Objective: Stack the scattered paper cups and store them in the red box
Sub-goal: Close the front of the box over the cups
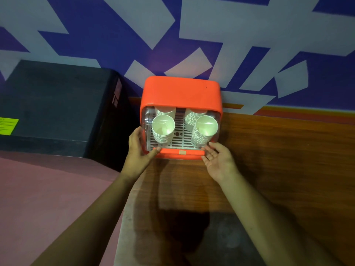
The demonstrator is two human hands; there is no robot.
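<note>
The red box [180,91] stands at the back of the wooden table against the wall. Its clear curved cover [147,120] is down over the front. Inside, on a white slotted tray [180,139], stand several stacks of white paper cups: a left front stack [163,129], a right front stack [204,129] and two more behind them. My left hand [139,146] rests against the box's lower left corner, thumb on the red front lip. My right hand [219,160] is at the lower right corner, fingers spread and touching the cover's bottom edge.
A large black case [57,104] with a yellow label sits left of the box. The wooden table [269,160] stretches right and toward me. A blue and white patterned wall [172,35] rises behind. A reddish floor [48,189] lies to the left.
</note>
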